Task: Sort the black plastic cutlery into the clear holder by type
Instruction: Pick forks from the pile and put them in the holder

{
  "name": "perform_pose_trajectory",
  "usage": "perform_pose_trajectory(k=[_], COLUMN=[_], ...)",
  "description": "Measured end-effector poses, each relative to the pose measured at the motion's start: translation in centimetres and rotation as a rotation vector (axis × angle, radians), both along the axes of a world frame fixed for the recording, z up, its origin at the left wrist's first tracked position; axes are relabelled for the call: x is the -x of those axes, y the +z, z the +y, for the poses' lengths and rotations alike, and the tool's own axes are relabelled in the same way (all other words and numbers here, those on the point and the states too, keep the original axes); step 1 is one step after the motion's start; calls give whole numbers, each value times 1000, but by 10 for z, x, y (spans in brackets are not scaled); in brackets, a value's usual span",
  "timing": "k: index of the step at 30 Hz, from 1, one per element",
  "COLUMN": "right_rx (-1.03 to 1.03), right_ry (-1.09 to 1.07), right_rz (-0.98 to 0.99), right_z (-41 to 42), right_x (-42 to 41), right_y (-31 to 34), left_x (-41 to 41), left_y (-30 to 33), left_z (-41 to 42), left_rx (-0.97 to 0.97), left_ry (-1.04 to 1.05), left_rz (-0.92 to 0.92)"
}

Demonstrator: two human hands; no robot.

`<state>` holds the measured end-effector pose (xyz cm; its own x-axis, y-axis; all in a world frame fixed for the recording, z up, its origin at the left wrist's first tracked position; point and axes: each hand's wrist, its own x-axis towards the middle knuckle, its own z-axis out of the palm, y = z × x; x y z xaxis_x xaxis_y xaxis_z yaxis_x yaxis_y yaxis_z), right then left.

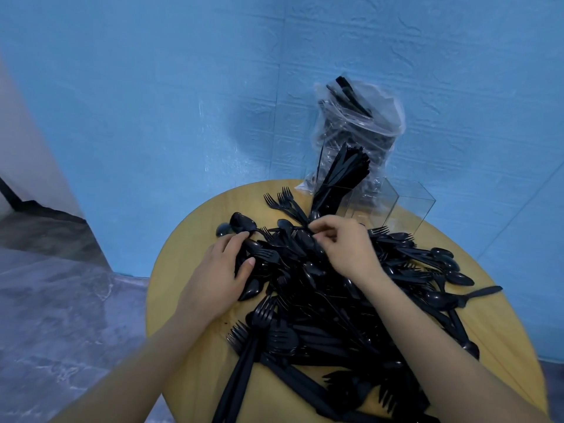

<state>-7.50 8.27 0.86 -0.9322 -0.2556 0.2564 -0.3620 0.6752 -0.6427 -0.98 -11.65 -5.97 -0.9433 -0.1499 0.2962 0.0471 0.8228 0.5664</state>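
Note:
A big heap of black plastic cutlery (pixel 335 300), forks, spoons and knives mixed, covers the round yellow table (pixel 195 239). The clear holder (pixel 406 206) stands at the table's far side. Its left compartment holds a bunch of black knives (pixel 345 172) standing upright; the right compartments look see-through with nothing dark inside. My left hand (pixel 219 273) rests on the heap's left side, fingers curled around several black pieces. My right hand (pixel 341 245) sits on top of the heap near the holder, fingertips pinching a black handle.
A clear plastic bag (pixel 360 117) stuffed with more black cutlery stands behind the holder against the blue wall (pixel 183 102). Several forks (pixel 283 199) lie loose near the far edge. Grey floor (pixel 61 300) lies left of the table.

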Motion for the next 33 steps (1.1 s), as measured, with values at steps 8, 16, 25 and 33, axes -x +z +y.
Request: perform_pose_trajectory(k=[8,16,25,33], right_rx=[-413,-275,-241,-133], right_ry=[121,121,277,193], right_rz=[-259,-100,-47,7], right_z=[8,-30,-58,-23], right_x=[-17,-21,-23,-23], right_y=[-1,-6,-10,0], left_x=[0,-3,-2,-1], left_y=[-1,3,2,-1], left_z=[0,2,2,1], left_rx=[-27,-102,-177,-49], left_ry=[-28,-50,-13,-33], left_rz=[42,29,63,30])
